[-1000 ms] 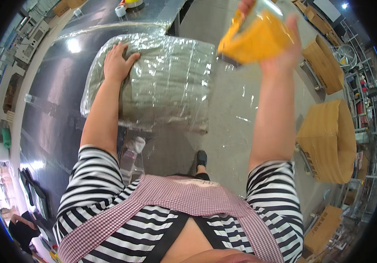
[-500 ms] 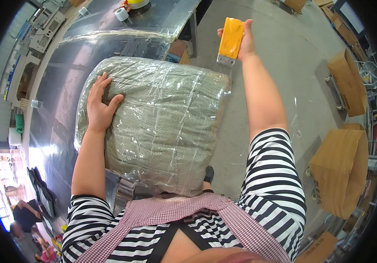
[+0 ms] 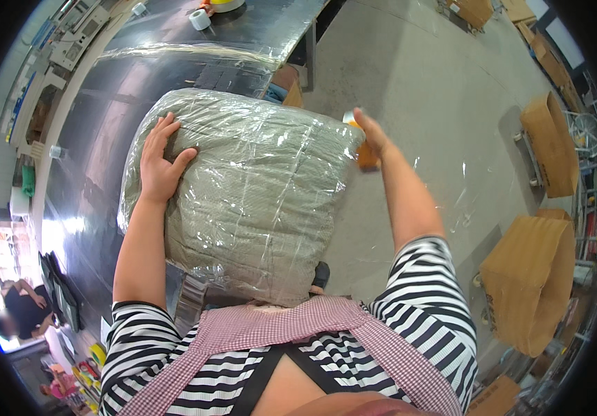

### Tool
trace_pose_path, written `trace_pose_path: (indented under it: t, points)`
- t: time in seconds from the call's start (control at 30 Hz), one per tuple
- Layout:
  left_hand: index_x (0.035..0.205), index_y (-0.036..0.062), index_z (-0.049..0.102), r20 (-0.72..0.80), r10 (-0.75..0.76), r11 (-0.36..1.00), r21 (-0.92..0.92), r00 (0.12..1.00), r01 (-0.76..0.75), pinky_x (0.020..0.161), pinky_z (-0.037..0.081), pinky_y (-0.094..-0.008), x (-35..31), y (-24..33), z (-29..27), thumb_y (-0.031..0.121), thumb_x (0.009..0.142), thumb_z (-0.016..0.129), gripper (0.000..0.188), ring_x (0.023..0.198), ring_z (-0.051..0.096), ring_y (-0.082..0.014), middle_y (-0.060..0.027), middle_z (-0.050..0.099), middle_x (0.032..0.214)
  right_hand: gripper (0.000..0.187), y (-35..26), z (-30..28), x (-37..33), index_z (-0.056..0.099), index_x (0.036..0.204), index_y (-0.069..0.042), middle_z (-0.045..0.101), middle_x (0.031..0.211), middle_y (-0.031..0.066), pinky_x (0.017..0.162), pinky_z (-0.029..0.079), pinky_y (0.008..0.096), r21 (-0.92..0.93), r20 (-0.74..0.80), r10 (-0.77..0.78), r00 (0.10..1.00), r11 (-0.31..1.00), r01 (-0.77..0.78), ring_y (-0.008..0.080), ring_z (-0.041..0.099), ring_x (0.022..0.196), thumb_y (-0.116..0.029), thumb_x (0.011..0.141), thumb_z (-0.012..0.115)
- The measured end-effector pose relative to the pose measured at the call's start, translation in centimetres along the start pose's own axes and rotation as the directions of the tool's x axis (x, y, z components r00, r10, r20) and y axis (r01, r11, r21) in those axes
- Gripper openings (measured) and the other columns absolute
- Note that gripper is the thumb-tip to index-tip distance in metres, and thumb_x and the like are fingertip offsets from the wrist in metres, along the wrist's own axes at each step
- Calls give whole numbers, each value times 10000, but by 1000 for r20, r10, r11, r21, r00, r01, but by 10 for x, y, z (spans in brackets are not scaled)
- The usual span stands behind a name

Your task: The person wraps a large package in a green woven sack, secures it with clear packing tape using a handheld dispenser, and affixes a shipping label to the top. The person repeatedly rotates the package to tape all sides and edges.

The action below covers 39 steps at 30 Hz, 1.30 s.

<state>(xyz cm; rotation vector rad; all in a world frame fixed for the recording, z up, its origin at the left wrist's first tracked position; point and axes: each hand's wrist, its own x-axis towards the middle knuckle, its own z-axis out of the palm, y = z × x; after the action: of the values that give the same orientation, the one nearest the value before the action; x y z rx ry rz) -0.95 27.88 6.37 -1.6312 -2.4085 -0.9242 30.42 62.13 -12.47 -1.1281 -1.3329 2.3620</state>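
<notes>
A bulky grey-green package (image 3: 257, 187), wrapped in shiny clear film, lies on the dark metal table (image 3: 90, 145) and extends past its right edge. My left hand (image 3: 161, 163) rests on the package's upper left part with its fingers spread. Beside the package's far right corner, my right hand (image 3: 373, 137) is closed around an orange tape dispenser (image 3: 367, 158), which is blurred and partly hidden by the hand and the corner. Several of the right fingers are out of sight.
White rolls (image 3: 200, 19) sit near the table's far end. Large open cardboard boxes (image 3: 520, 277) stand on wheeled bases at the right, by a fan (image 3: 587, 135). Another person (image 3: 26, 308) is at the lower left, beyond black panels (image 3: 61, 291).
My right hand has brought the tape dispenser down and nearer to me, from out over the floor to the package's right corner, turning it over. My left hand stays on the package.
</notes>
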Motion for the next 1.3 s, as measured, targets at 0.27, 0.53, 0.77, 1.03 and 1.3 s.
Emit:
trace_pose_path:
  t: [0.27,0.53,0.77,1.03,1.3]
  points:
    - [1316,109,574,119,-4,1000,2,993,4,1196,261,-433,8,-7,-15,443,839,733,604,1451,342,-319,-112,476,1500,809,49,93,-85,393,1495,-81,440,1507,137,1121,361,515,611,277,-100,956,786,-94,325,434,1363,-674,945,393]
    - [1392,130,539,316,-266,843,534,911,60,1186,285,-413,43,-29,-123,343,887,700,571,1435,347,-341,-149,440,1519,548,-8,233,-102,518,1337,-28,596,1288,125,986,479,455,516,181,-112,977,857,3,295,576,1161,-461,1003,492]
    - [1567,232,288,546,-176,935,353,819,-34,1157,49,-689,-78,141,-39,666,832,630,920,1507,36,-455,-181,111,1650,263,17,124,-61,608,1083,-7,700,930,147,720,551,403,56,-71,-206,976,976,210,258,679,785,-216,930,571]
    - [1574,200,264,382,78,670,664,921,-332,1163,63,-680,-118,113,11,293,902,556,739,1514,123,-394,-168,154,1643,324,-100,177,-39,584,1154,-14,684,1069,187,947,475,437,-785,421,-572,704,159,599,340,637,1073,-148,869,663]
    - [1563,146,297,410,137,787,508,902,-350,1188,20,-641,-110,113,8,368,944,443,674,1530,132,-319,-93,188,1651,249,-168,252,65,619,1098,-89,685,1064,115,1156,337,432,-558,790,-233,567,-654,510,293,607,1123,-62,911,457]
